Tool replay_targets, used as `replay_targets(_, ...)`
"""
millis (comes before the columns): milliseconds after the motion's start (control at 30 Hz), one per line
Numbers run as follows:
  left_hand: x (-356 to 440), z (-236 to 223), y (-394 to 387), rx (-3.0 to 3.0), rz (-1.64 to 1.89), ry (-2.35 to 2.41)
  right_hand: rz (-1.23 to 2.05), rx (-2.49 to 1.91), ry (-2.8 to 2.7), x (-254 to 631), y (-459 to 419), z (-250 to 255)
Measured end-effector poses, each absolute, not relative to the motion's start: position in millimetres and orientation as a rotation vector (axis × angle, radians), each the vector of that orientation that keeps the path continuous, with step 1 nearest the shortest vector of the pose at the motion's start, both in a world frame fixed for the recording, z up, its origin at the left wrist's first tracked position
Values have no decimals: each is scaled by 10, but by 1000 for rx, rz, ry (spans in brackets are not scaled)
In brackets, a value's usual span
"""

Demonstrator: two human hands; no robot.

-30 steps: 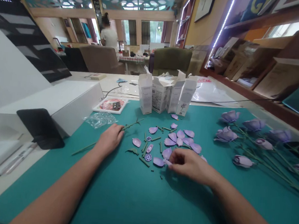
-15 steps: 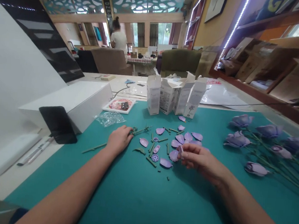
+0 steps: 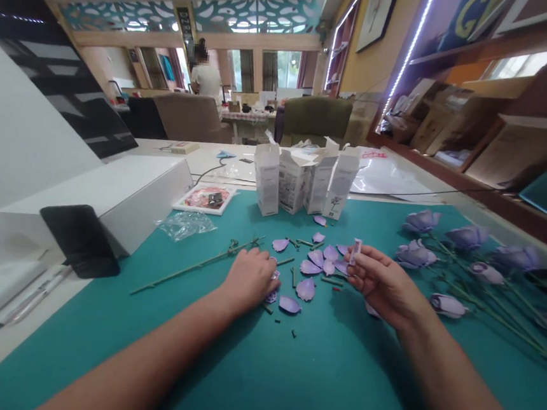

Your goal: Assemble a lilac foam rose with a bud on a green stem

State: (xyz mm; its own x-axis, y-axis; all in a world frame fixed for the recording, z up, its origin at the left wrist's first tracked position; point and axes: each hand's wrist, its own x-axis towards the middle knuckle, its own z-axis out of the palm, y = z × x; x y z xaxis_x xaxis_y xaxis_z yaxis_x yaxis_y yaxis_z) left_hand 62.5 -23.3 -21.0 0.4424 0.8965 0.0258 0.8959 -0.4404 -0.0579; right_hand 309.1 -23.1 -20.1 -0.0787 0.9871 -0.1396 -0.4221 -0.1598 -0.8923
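My right hand [image 3: 382,281] pinches a small pale purple plastic piece [image 3: 356,251] upright between thumb and fingers, above the mat. My left hand [image 3: 251,281] lies low over the loose parts, its fingers curled down beside a purple wheel-shaped piece [image 3: 271,296]; what the fingertips hold, if anything, is hidden. Between the hands lie loose purple petals [image 3: 305,289] and short green stem pieces [image 3: 294,277]. A long green stem [image 3: 186,269] stretches behind and left of my left hand.
Purple flowers on stems [image 3: 415,254] lie at the right of the green mat [image 3: 259,369]. Opened white boxes [image 3: 292,184] stand at the back. A black phone [image 3: 80,241] leans against a white box [image 3: 151,181] at left, near a clear plastic wrapper [image 3: 186,225]. A person [image 3: 207,78] stands far off.
My left hand has left the long stem and moved right over the small parts. My right hand has lifted the small purple piece upright. The view has shifted slightly.
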Motion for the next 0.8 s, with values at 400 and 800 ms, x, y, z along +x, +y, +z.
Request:
replay_targets(400, 690, -208, -186, -2670, -208, -1670, 1291, -942, -811, 3353, -175, -59)
replay_targets(800, 647, 122, -361, -2951, -1575, -2030, 1390, -974, -1244, 2752, -242, 58)
